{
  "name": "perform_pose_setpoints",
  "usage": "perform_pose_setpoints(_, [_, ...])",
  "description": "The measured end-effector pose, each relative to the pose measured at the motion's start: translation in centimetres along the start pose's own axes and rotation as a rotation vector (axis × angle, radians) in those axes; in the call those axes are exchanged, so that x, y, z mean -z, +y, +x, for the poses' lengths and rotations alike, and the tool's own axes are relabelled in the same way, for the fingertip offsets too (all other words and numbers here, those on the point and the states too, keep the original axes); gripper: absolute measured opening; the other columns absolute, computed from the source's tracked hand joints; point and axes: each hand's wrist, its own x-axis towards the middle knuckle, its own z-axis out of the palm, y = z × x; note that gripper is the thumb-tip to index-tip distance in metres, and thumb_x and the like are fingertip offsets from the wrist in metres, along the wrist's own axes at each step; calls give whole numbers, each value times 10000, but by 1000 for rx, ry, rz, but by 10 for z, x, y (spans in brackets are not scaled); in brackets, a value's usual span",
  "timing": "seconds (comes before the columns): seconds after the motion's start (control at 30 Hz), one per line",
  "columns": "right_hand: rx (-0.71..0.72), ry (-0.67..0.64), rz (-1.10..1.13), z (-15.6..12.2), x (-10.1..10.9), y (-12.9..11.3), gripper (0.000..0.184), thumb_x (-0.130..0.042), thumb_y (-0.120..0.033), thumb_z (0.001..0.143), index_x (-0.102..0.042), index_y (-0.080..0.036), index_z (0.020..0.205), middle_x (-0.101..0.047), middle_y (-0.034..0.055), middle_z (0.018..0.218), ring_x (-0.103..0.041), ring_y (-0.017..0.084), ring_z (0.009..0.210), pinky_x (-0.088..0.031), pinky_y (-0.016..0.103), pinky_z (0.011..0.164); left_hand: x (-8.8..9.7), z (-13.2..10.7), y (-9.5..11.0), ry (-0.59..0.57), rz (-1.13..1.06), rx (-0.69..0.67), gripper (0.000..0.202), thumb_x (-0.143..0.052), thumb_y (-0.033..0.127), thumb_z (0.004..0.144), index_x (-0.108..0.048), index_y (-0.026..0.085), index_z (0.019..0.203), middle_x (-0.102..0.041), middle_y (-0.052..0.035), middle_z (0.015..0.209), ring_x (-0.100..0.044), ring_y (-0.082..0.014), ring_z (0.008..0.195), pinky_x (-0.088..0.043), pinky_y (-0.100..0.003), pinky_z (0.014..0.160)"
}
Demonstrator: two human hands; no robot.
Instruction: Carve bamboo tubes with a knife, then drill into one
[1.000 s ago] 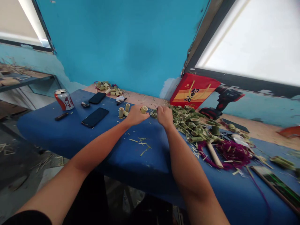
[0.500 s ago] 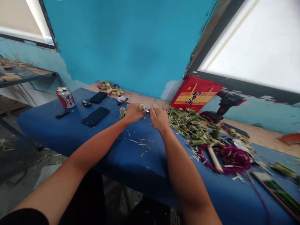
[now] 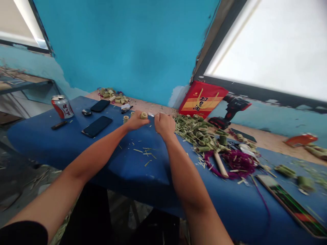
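Observation:
My left hand (image 3: 134,122) is closed around a short bamboo tube (image 3: 143,116), its cut hollow end facing up. Just to the right, my right hand (image 3: 165,126) is wrapped round a small knife (image 3: 151,115); only a bit of the shiny blade shows and the handle is hidden in my fist. The blade tip is apart from the tube, pointing towards it. Beside my left wrist another bamboo tube (image 3: 126,119) stands upright on the blue table (image 3: 150,173). Thin bamboo shavings (image 3: 146,152) lie below my hands.
A heap of bamboo pieces (image 3: 201,134), purple netting (image 3: 238,163) and a wooden stick (image 3: 221,165) lie to the right. Behind stand a red bag (image 3: 201,98) and a cordless drill (image 3: 231,110). Leftward are phones (image 3: 97,126), a can (image 3: 62,107) and more bamboo tubes (image 3: 116,96).
The blade, at the tube's rim before, is now apart from it. The tube is turned more upright in my left hand. The view has swung a little to the right.

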Motion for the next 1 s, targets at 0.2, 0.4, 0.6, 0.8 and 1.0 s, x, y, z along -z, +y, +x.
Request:
perform_pose_setpoints(0.2, [-141,14,67,12,11,32,552,-310,-332,1066,-831,-147,1054,-789,203,1125,-711,285,970,-387,324,741,-16,-3,4,-35,-90,-60,381,-716,477,767,-522,201,589,-520,28,538,-441,-102,547,-349,-268,573])
perform_pose_setpoints(0.4, [154,49,85,-4,9,2,515,-347,-340,1072,-826,-172,984,-800,151,1012,-692,248,897,-385,312,781,-7,6,-12,162,47,25,412,-839,497,674,-572,183,652,-537,44,623,-446,-110,632,-332,-259,603])
perform_pose_setpoints(0.6, [185,81,59,-12,8,-10,511,-343,-333,1058,-825,-175,998,-800,145,974,-677,255,853,-379,323,735,-7,5,-11,206,14,-25,287,-746,378,744,-545,188,667,-532,47,645,-437,-107,642,-334,-265,624])
perform_pose_setpoints(0.8, [218,78,48,-13,9,-11,502,-352,-321,1055,-818,-166,947,-798,139,958,-666,240,830,-360,320,717,-8,-2,1,245,123,-101,255,-682,241,723,-442,206,643,-448,61,623,-384,-107,649,-293,-280,635])
perform_pose_setpoints(1.0, [193,90,57,-21,9,-26,509,-362,-357,1051,-827,-172,957,-793,146,930,-669,249,806,-381,322,715,-6,-4,6,326,88,-54,298,-691,277,719,-438,199,583,-405,57,592,-350,-104,632,-269,-279,604])
